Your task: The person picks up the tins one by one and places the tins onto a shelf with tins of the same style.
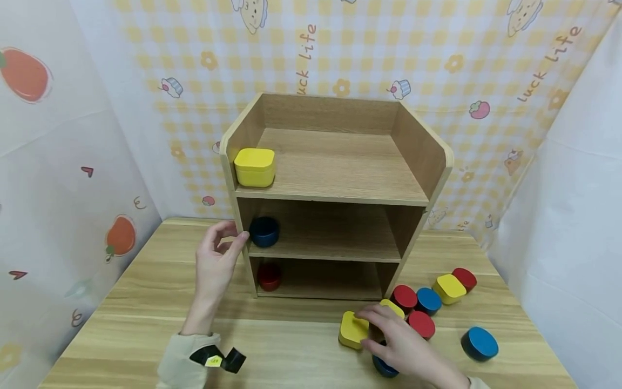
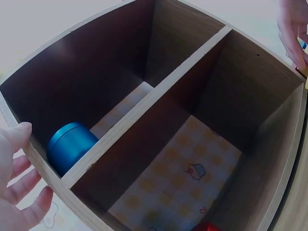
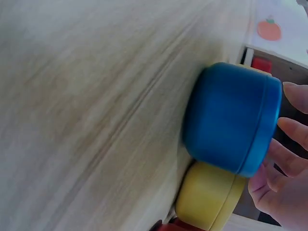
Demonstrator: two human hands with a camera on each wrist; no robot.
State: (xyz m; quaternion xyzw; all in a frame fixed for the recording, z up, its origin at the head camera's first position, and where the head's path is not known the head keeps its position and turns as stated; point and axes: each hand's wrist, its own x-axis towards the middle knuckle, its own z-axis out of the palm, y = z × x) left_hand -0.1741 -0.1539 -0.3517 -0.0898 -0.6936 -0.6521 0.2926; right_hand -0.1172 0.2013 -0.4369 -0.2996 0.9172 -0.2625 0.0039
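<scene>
My left hand (image 1: 216, 259) is at the left side panel of a wooden shelf unit (image 1: 320, 254). In the left wrist view the thumb lies on the panel's front edge and the fingers are on its outer side. My right hand (image 1: 396, 340) hovers low over the tins at front right, fingers spread around the near end of a yellow tin (image 1: 353, 329); whether they touch it I cannot tell. Below that hand stands a blue round tin (image 3: 228, 118), partly hidden in the head view. Another yellow tin (image 1: 392, 308) is partly covered by the hand.
On the shelves' left ends stand a yellow tin (image 1: 255, 167) on top, a blue tin (image 1: 264, 232) in the middle and a red tin (image 1: 269, 276) at the bottom. Several red, blue and yellow tins cluster right; a blue tin (image 1: 479, 344) stands apart. Patterned cloth (image 1: 340, 48) hangs behind.
</scene>
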